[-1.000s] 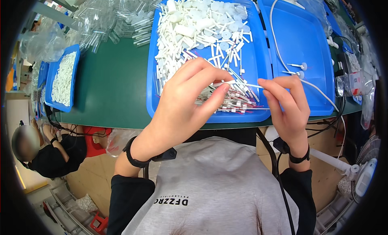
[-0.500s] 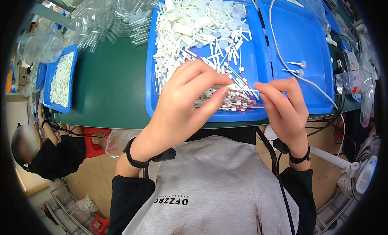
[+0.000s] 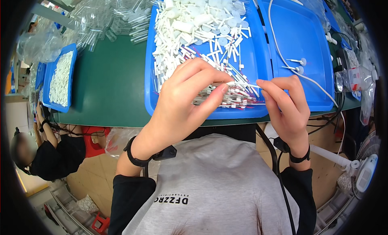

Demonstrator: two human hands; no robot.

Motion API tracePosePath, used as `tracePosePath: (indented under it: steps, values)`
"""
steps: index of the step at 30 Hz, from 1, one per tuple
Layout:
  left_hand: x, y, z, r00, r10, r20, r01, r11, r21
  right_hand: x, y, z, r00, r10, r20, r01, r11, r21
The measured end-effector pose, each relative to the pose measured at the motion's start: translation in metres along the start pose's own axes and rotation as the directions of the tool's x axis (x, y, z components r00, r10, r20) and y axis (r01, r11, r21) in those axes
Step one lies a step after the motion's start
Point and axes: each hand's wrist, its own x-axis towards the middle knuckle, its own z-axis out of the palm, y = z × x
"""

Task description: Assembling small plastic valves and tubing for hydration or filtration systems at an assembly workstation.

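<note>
Between my two hands a thin white stick (image 3: 245, 84) is held about level, over the front of a large blue tray (image 3: 260, 69). My left hand (image 3: 190, 89) pinches its left end between thumb and forefinger. At its right end, the fingertips of my right hand (image 3: 285, 99) are closed on it. Below the stick lies a heap of thin rods with white pieces (image 3: 232, 98), some with reddish parts, partly hidden by my left hand. Farther back in the tray are many short white tubes (image 3: 165, 41), translucent discs (image 3: 222, 42) and white bottle-like pieces (image 3: 184, 26).
To the right, a second blue tray (image 3: 297, 29) holds two disc-ended rods (image 3: 298, 65), with a white cable (image 3: 279, 53) running across it. A small blue tray of white pieces (image 3: 61, 79) stands left. Transparent tubes (image 3: 139, 27) lie behind. Another person (image 3: 56, 154) sits at left.
My right hand has shifted very slightly right, its fingertips still on the stick. My left hand keeps almost the same place. The other person's head has tilted a little.
</note>
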Motion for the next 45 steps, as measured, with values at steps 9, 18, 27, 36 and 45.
tracePosePath:
  steps: [9, 18, 27, 36, 45]
  values:
    - [-0.002, -0.002, 0.002, 1.000, -0.027, 0.006, 0.028, 0.999, -0.022, -0.006, -0.002, 0.004, 1.000, 0.000, 0.004, 0.000, 1.000, -0.028]
    - [-0.004, -0.006, 0.005, 0.998, -0.017, 0.068, 0.018, 1.000, -0.010, -0.002, -0.008, 0.001, 0.996, 0.018, 0.085, -0.018, 1.000, 0.010]
    - [-0.005, -0.003, 0.006, 0.993, 0.095, 0.074, -0.098, 0.994, 0.043, -0.003, -0.012, 0.003, 0.989, 0.097, 0.112, -0.126, 0.948, 0.293]
    - [-0.005, -0.002, 0.009, 0.982, 0.188, 0.005, -0.188, 0.980, 0.068, -0.002, -0.024, 0.005, 0.920, 0.372, 0.126, -0.387, 0.804, 0.451]
    - [-0.009, -0.001, 0.015, 0.979, 0.197, -0.056, -0.193, 0.978, 0.078, -0.001, -0.021, 0.007, 0.962, 0.258, 0.084, -0.272, 0.911, 0.309]
